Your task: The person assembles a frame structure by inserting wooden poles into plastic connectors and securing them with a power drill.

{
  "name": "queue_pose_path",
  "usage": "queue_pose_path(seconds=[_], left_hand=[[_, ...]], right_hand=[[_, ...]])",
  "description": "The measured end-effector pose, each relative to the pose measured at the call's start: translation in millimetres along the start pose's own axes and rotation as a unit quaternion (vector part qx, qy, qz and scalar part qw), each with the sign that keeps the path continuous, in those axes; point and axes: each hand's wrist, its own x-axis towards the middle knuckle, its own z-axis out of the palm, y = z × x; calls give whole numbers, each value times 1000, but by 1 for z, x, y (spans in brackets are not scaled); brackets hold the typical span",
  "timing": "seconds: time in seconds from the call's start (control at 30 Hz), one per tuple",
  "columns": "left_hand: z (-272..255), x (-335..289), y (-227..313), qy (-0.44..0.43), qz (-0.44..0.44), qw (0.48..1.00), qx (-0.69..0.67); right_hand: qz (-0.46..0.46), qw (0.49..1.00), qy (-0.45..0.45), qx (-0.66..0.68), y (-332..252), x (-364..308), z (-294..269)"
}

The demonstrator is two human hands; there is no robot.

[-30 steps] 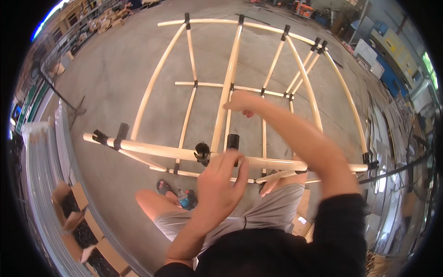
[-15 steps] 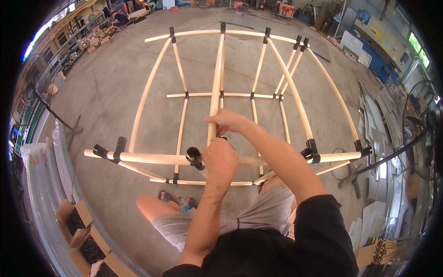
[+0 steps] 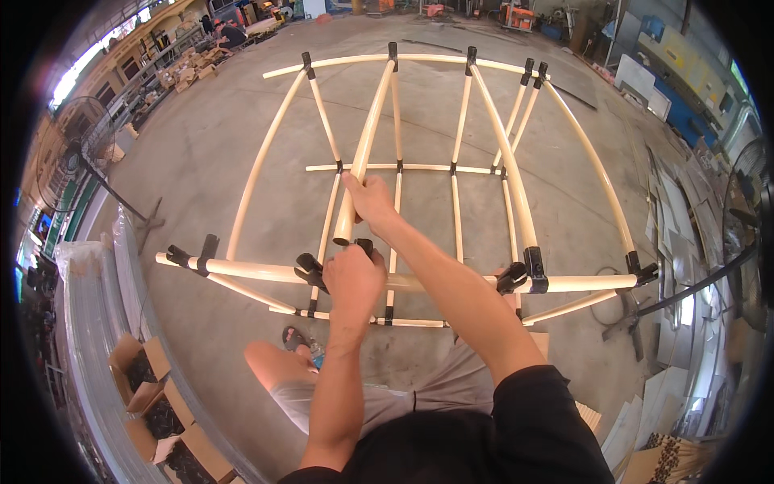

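My right hand (image 3: pixel 371 199) is closed round a long cream tube (image 3: pixel 372 133). That tube's near end is loose, with its open mouth showing just left of a black pipe joint (image 3: pixel 365 246); its far end sits at a black joint (image 3: pixel 393 53) on the far rail. My left hand (image 3: pixel 355 276) is wrapped round the black pipe joint on the near horizontal rail (image 3: pixel 270 273), hiding most of it. Another black joint (image 3: pixel 311 271) sticks out left of that hand. Both hands work above the frame of cream tubes.
More black joints (image 3: pixel 535 270) sit along the near rail. Open cartons (image 3: pixel 161 419) of black parts stand at lower left beside wrapped grey profiles (image 3: pixel 90 306). Standing fans (image 3: pixel 76 157) flank the frame. Flat sheets (image 3: pixel 673 323) lie at right. A person (image 3: pixel 232 34) is far off at upper left.
The cream tube's near end has swung left, out from behind my left hand, and now shows free. My right hand moved left with it. The view has shifted slightly.
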Motion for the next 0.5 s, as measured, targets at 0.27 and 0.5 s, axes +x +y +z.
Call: queue_pose_path(seconds=[0.27, 0.5], left_hand=[[15, -14, -11, 145, 66, 981, -112], [23, -16, -16, 231, 127, 949, -172]], right_hand=[[-20, 999, 30, 18, 0, 2, -16], [-16, 999, 30, 11, -3, 3, -17]])
